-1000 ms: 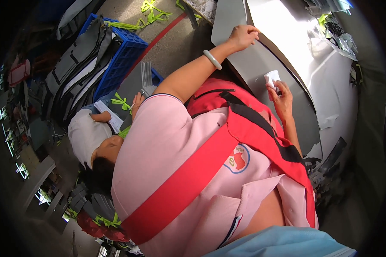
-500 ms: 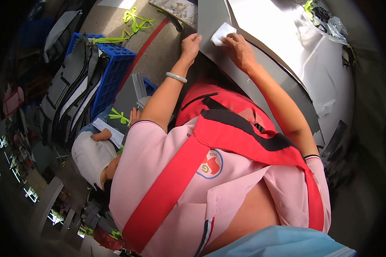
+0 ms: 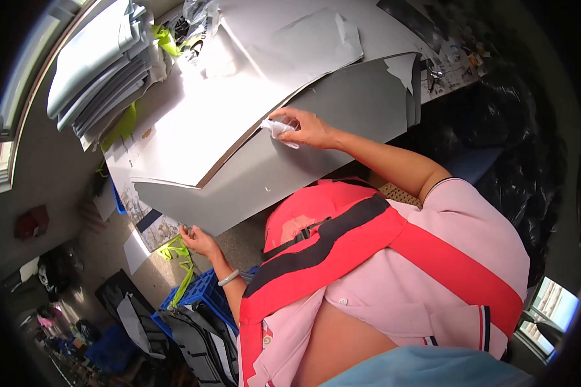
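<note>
My right hand (image 3: 310, 131) is closed round a crumpled white cloth (image 3: 281, 131), pressed against a large grey sheet (image 3: 226, 187) that lies along the near side of the table. My left hand (image 3: 200, 241), with a pale bangle (image 3: 228, 277) on its wrist, is by the sheet's lower left corner at the table's edge. Its fingers are curled in, and what they hold, if anything, is hidden. Beyond the grey sheet are white sheets (image 3: 193, 138), bright with glare, their brownish edge lying along the grey one.
Folded grey pieces (image 3: 106, 77) are stacked on the table's far left. Yellow-green straps (image 3: 186, 264) hang near my left hand. Below stands a blue crate (image 3: 206, 287) with grey and black panels (image 3: 203, 342) beside it. Small metal tools (image 3: 436, 75) lie at the right.
My view has swung to the right, showing more of the table. My right hand with the white cloth is now farther right along the grey sheet; my left hand remains by its left corner.
</note>
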Demonstrator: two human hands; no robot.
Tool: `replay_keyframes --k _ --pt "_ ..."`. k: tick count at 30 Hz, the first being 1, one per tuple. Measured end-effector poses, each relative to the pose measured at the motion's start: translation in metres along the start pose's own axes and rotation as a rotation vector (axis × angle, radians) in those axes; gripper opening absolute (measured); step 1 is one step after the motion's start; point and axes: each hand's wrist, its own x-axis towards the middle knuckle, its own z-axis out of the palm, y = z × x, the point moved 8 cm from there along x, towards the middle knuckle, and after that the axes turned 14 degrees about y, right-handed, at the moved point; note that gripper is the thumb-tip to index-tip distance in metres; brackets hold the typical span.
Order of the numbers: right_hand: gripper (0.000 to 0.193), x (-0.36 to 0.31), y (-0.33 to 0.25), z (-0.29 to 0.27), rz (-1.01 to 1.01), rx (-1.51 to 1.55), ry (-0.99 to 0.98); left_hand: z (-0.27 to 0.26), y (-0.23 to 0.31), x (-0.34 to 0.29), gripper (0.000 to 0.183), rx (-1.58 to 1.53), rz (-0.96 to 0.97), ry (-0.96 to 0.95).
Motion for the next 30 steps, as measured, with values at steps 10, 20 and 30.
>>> replay_keyframes --k 10,20,30 --pt "0.038 -0.081 0.174 -0.444 0.264 0.139 1.058 0.068 0.133 -0.047 0.063 0.592 0.413 -0.079" --pt "0.056 -0.119 0.248 -0.739 0.481 -0.801 1.355 0.084 0.09 -0.059 0.06 0.777 0.284 -0.279" --pt "0.045 0.028 0.278 -0.605 0.187 -0.038 0.793 0.082 0.087 -0.052 0.056 0.678 0.125 -0.265"
